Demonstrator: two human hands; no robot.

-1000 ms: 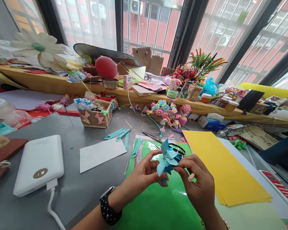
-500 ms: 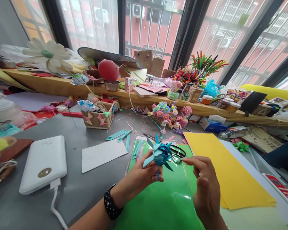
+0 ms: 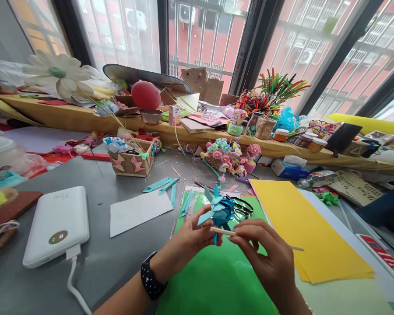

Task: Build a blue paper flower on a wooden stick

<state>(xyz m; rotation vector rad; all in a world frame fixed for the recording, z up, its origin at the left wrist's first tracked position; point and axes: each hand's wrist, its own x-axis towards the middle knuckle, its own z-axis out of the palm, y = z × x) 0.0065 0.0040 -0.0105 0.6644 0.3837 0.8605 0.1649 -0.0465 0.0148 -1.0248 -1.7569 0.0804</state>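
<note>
left wrist: chunky black watch [image 3: 152, 276], strap speckled with tiny white dots | left hand [image 3: 190, 240]: maybe a thin gold-ish ring [image 3: 203, 224], too small to be sure | right hand [image 3: 265, 260]: bare | forearms: both bare

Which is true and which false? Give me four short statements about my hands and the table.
The left hand holds a blue paper flower. True.
The right hand holds the scissors. False: its fingers hold a thin stick; the scissors lie on the green sheet.
A cable is plugged into the power bank. True.
The yellow sheet lies left of the green sheet. False: it lies to its right.
</note>
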